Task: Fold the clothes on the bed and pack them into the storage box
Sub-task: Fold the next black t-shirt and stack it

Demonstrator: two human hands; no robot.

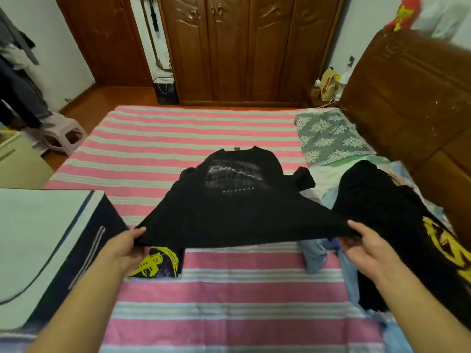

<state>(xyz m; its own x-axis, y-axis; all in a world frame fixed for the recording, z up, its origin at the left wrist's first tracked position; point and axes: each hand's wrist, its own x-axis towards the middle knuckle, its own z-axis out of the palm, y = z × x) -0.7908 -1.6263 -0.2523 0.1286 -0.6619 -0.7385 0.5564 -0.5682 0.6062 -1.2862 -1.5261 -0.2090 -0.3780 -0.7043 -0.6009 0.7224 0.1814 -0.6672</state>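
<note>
Two bare forearms are seen entering from the lower edge; the left hand (127,247) and right hand (367,247) are ungloved; no sleeve, ring or watch can be made out, though blur may hide detail.

Two hands, left hand (128,247) and right hand (367,247), hold up a black shirt (237,200). It hangs over a striped bed (178,138). Its gray print looks blurry.

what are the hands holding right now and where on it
Both hold a black T-shirt by its bottom hem: left hand at one corner, right hand at the other.
</note>
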